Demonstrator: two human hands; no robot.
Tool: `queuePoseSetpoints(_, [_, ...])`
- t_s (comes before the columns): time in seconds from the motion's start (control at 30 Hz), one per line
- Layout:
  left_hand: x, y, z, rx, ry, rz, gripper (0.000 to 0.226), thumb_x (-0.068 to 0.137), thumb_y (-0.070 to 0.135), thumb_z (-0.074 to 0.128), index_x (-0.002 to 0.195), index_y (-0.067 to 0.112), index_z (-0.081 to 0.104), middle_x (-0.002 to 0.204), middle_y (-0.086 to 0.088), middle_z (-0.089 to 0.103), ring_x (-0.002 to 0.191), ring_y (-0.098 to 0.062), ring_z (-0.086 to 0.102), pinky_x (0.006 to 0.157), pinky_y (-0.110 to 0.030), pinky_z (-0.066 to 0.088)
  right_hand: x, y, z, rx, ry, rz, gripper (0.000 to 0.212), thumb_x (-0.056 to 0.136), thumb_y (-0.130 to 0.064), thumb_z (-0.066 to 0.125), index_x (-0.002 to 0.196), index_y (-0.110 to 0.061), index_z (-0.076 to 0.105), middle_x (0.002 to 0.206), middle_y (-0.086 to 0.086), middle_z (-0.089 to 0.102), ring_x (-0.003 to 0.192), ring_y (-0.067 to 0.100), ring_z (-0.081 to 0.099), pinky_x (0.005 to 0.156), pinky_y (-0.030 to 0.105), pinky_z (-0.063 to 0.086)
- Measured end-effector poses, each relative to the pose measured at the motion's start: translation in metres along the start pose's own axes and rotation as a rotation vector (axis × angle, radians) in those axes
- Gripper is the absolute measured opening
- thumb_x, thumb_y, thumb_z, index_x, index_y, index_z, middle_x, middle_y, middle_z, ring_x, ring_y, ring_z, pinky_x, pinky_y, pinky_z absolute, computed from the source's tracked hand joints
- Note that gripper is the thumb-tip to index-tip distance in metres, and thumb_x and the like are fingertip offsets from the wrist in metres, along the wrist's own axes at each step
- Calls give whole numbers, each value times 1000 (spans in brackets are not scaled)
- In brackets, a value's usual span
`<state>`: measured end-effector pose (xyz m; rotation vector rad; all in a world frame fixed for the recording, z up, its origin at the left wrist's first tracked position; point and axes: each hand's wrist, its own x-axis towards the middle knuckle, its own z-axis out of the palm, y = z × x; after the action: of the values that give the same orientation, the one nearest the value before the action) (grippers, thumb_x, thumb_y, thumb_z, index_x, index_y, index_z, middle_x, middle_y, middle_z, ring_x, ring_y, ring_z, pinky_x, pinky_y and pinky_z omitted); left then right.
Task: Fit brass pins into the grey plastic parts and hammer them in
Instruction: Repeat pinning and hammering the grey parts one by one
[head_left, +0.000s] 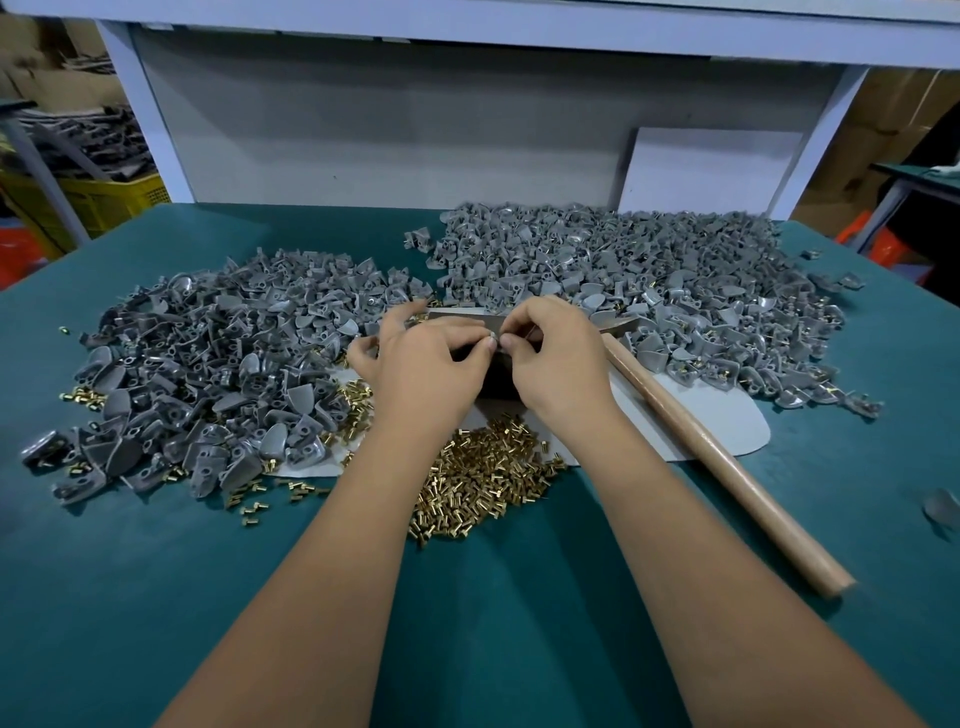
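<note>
The person's two hands meet over a dark block that stands on a pale grey mat on the green bench. The left hand has its fingers curled, thumb and forefinger closed in a pinching grip on a small grey plastic part just above the block. The right hand curls in from the other side, its fingertips touching the same part; whether a pin sits between them is too small to tell. Nearer the person than the block lies a loose heap of brass pins, partly on the mat and partly on the bench. Left of the block spreads a wide pile of grey plastic parts with stray pins among them. A second, larger pile of grey parts lies beyond and right of the block. A wooden-handled hammer rests just right of the block, its head beside the right hand and its handle slanting toward the person. A white board leans upright behind the larger pile.
</note>
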<state>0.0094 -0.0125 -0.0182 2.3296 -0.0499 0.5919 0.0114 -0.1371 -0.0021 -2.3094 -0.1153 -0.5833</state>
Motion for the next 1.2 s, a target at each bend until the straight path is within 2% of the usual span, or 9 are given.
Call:
queuePoseSetpoints(0.17, [0, 0, 2, -15, 7, 2, 14, 90, 43, 65, 94, 38, 76, 103, 25, 68, 134, -10, 32, 102, -43, 14, -3, 7, -3, 73, -16, -40, 10, 88, -9, 63, 84, -18, 65, 84, -17, 54, 93, 11, 52, 81, 25, 41])
queuePoseSetpoints(0.27, [1, 3, 0, -147, 31, -44, 7, 87, 38, 69, 82, 41, 73, 86, 34, 58, 130, -6, 35, 103, -41, 13, -7, 9, -8, 172, 38, -12, 27, 88, -1, 54, 93, -24, 65, 89, -16, 60, 89, 4, 56, 78, 17, 44])
queuePoseSetpoints(0.4, [3, 7, -6, -352, -10, -134, 24, 88, 31, 68, 66, 40, 64, 89, 34, 60, 129, -8, 32, 103, -35, 15, -12, 7, -13, 266, 66, -36, 33, 83, -2, 57, 96, -32, 62, 91, -13, 62, 84, 0, 57, 73, 16, 48])
queuePoseSetpoints(0.53, [5, 8, -8, -487, -57, -209, 25, 89, 24, 64, 66, 33, 69, 102, 23, 65, 130, -14, 34, 113, -48, 23, -18, 4, -15, 53, 79, -270, 30, 78, -9, 71, 106, -19, 66, 96, -8, 62, 92, 9, 55, 81, 23, 47])
queuePoseSetpoints(0.67, [7, 8, -8, -595, -85, -253, 18, 87, 18, 62, 77, 12, 76, 99, 20, 65, 126, -23, 42, 110, -46, 32, -18, 3, -12, -117, 185, -459, 21, 76, -3, 72, 96, -10, 71, 93, 2, 65, 92, 19, 57, 79, 25, 44])
queuePoseSetpoints(0.87, [4, 9, -8, -658, -124, -246, 20, 83, 26, 63, 70, 16, 76, 101, 22, 65, 127, -24, 44, 110, -47, 34, -18, 1, -14, 200, 89, -168, 15, 82, -10, 71, 91, -22, 72, 83, -23, 59, 84, -1, 55, 77, 16, 47])
queuePoseSetpoints(0.97, [3, 10, -9, -601, -127, -198, 25, 88, 27, 63, 66, 26, 73, 100, 25, 64, 127, -19, 41, 111, -48, 30, -17, 3, -19, 251, 39, -80, 12, 85, -12, 68, 82, -23, 67, 80, -19, 60, 80, -3, 53, 70, 11, 42])
queuePoseSetpoints(1.1, [-1, 9, -12, -485, -112, -44, 17, 86, 27, 66, 76, 40, 69, 101, 27, 63, 127, -11, 35, 112, -51, 26, -20, 11, -30, 228, -23, -69, 10, 84, -9, 69, 78, -16, 65, 82, -10, 58, 73, -4, 48, 67, 9, 36])
queuePoseSetpoints(1.2, [-5, 9, -14, -443, -172, 50, 18, 83, 29, 73, 80, 47, 68, 94, 38, 59, 123, -3, 37, 113, -46, 22, -24, 15, -32, 169, -50, -67, 12, 83, -9, 71, 75, -16, 66, 81, -11, 57, 78, 2, 48, 70, 12, 35])
